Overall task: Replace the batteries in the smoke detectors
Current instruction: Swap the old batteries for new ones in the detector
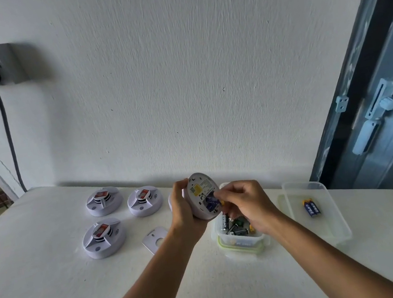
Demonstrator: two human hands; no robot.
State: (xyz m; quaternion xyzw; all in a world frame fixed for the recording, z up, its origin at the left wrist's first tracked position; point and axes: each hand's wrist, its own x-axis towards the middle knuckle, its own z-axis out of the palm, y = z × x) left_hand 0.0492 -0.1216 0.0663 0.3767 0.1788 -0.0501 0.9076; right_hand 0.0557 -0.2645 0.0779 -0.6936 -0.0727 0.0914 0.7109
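The likeliest slip is the blue battery (211, 202) springing out of its slot or going in the wrong way round, since the right hand (246, 205) pinches it with curled fingers (227, 197) at an awkward angle while the left hand (183, 207) alone grips the smoke detector (202, 195) by its rim, in the air over the open box of old batteries (238, 230). The detector is a round white disc turned back-up, showing a yellow label and an open battery bay; three more detectors (105, 239) sit on the table (57, 291) to the left, and two blue batteries (311, 207) lie in the clear tub (334, 219) on the right
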